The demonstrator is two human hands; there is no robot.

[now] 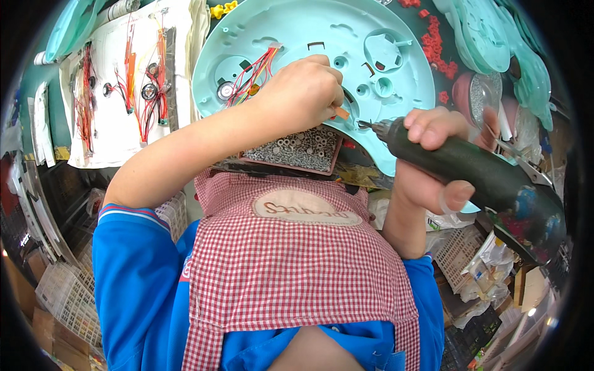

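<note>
A light turquoise plastic shell (291, 25) lies with its ribbed inside up, its curved tail running toward me. Over its near edge is my left hand (303, 89), fingers pinched together with a small orange-brown piece (341, 113) at their tips. A bundle of coloured wires (257, 74) with a white connector lies in the shell beside that hand, near a round metal speaker (226, 91). My right hand (433, 151) grips a dark electric screwdriver (476, 170), tilted, its bit pointing left over the shell close to the orange-brown piece.
A tray of small screws (303, 151) stands between the shell and my apron. Wired speaker sets (148, 93) lie on white cloth at the left. Red plastic pieces (436, 49) and more turquoise shells (520, 68) are at the right, with scissors (529, 168) behind the screwdriver.
</note>
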